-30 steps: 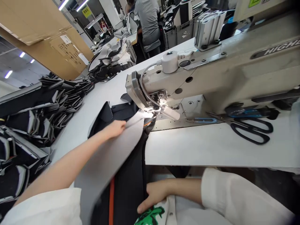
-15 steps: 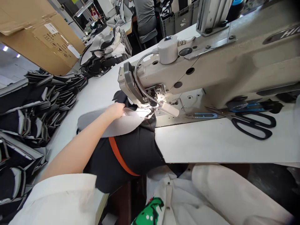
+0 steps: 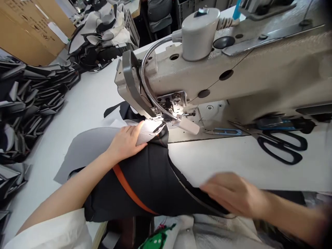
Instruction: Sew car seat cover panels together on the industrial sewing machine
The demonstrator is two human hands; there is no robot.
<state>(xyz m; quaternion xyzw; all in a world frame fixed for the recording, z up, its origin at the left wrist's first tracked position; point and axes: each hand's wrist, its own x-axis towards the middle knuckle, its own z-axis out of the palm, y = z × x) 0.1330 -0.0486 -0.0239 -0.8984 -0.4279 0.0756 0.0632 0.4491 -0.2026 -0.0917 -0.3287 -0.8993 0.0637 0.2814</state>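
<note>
A black fabric piece [image 3: 149,173] with an orange stripe [image 3: 131,192] lies across the front of the table and over its edge, partly over my lap. Its grey backing [image 3: 85,145] is turned up at the left. Fabric runs under the lit presser foot of the sewing machine [image 3: 197,79]. My left hand [image 3: 127,141] rests flat on the grey layer just left of the needle, thumb stretched out. Motion blurs my right hand [image 3: 230,193], which is over the right edge of the black fabric; whether it grips anything is unclear.
Black-handled scissors [image 3: 282,147] and blue thread snips [image 3: 227,131] lie right of the needle. Piles of cut pieces [image 3: 33,103] line the left side. Behind stand a cardboard box [image 3: 33,31], another fabric heap [image 3: 101,34] and a seated person [image 3: 159,15].
My right hand has come into view at the lower right. My left hand has changed from holding the grey layer's raised edge to lying on it. The view has moved closer.
</note>
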